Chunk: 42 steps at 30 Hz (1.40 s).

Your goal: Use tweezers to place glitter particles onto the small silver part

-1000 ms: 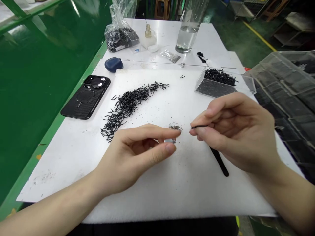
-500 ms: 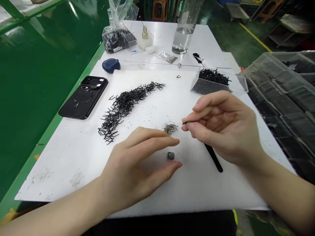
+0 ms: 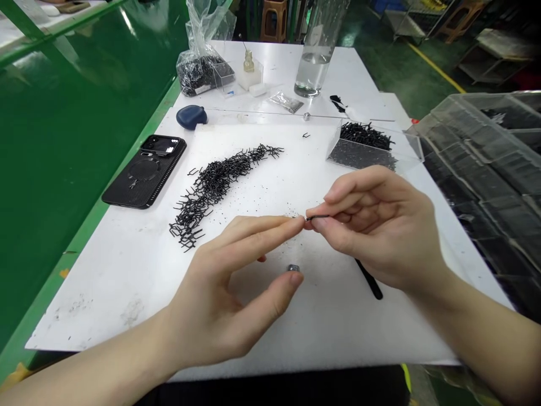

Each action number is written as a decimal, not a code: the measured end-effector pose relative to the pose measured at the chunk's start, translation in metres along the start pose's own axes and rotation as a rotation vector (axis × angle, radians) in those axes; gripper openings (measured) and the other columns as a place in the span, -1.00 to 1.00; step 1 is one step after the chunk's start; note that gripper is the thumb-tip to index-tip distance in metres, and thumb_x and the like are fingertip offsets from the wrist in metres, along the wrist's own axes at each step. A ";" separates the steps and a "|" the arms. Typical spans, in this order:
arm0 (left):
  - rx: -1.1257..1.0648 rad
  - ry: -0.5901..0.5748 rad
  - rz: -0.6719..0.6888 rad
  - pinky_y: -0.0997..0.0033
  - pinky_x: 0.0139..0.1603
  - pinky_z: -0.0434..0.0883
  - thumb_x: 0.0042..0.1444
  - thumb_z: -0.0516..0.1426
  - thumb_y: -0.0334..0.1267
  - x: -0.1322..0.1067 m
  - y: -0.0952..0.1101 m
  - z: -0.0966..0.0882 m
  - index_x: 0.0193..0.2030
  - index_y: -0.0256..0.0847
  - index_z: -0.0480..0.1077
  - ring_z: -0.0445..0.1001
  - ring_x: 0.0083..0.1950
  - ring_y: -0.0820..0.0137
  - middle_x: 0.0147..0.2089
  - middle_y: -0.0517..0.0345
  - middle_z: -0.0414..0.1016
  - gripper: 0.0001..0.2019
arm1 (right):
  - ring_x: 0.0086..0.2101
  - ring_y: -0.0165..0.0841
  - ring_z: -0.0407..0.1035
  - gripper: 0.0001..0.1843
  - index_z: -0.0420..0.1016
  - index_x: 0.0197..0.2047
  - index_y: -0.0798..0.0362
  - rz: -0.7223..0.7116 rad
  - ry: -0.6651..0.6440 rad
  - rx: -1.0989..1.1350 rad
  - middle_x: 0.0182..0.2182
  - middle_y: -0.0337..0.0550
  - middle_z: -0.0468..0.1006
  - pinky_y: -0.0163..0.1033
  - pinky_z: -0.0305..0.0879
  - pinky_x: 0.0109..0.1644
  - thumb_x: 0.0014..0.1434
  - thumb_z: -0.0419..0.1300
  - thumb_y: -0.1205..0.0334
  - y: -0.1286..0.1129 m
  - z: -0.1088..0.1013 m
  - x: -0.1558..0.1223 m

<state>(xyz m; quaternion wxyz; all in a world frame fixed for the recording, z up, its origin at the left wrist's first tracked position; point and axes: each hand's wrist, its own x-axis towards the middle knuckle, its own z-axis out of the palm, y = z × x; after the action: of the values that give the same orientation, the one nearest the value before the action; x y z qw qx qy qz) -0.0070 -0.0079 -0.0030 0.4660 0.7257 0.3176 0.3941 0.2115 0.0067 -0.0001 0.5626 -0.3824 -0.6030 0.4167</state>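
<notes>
A slim black piece (image 3: 320, 216) sits between the two hands, pinched near its left end by the thumb and forefinger of the right hand (image 3: 380, 228), so that hand has the hold. Its long axis runs nearly level across the view, from one hand toward the other, with its left tip pointing at the left hand (image 3: 239, 276). The left forefinger's end meets or all but meets that tip; whether it presses on it cannot be told. The left hand is otherwise wide, its thumb well below the fingers and holding nothing that shows. In that gap, just beyond the left thumb's end, lies a small shiny block (image 3: 293, 267); whether the thumb touches it is unclear. The block is nearer the left hand than the right. A black tool handle (image 3: 371, 280) slants out from under the right hand toward the person, its other end hidden. Farther off on the worktop (image 3: 91, 270), a long heap of black pieces (image 3: 222, 176) curves beyond the left hand, and a clear tray (image 3: 359, 155) of black pieces stands beyond the right.
</notes>
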 end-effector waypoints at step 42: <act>0.256 -0.107 -0.016 0.39 -0.02 0.55 0.31 0.17 -0.33 0.005 -0.008 -0.009 0.33 0.07 0.36 0.53 0.07 0.24 0.23 0.07 0.50 -0.53 | -0.23 -0.35 0.58 -0.88 0.68 -0.25 -0.08 -0.164 0.323 -0.306 -0.28 -0.26 0.70 -0.18 0.54 -0.11 0.10 0.45 0.28 0.004 -0.084 0.052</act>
<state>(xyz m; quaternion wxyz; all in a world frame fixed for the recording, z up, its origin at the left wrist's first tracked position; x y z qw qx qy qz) -0.0135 0.0029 -0.0064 0.3888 0.7967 0.3458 0.3074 0.2910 0.0626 0.0162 0.6191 -0.4747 -0.5905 0.2068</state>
